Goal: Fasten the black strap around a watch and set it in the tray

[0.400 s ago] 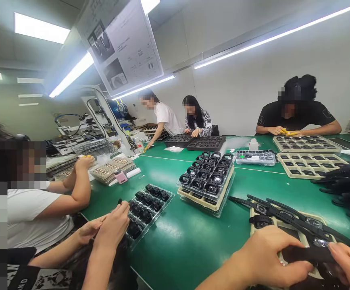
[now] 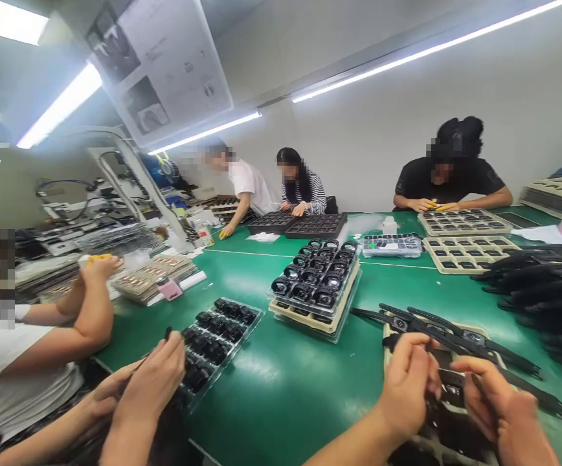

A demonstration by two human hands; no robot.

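Note:
My left hand (image 2: 410, 382) is closed, its fingers curled around a black watch strap that mostly disappears behind them. Opposite it, my right hand (image 2: 509, 411) has thumb and fingers pinched on the dark strap as well. Between the two hands shows a dark watch (image 2: 452, 389) with a shiny spot; motion blur hides its details. Both hands are over a beige compartment tray (image 2: 388, 353). Across the tray's far side lie several smartwatches with long black straps (image 2: 472, 338), laid out flat with their backs up.
Clear trays stacked with looped black watches (image 2: 310, 275) stand ahead on the green table (image 2: 281, 382). Black straps (image 2: 543, 298) are heaped at right. A co-worker's hands (image 2: 152, 372) work left beside a watch tray (image 2: 249, 323). Other people sit around the table.
The view has swung right. My left hand has turned from a flat pinch to upright curled fingers, and my right hand has come further into view, with the strap between them.

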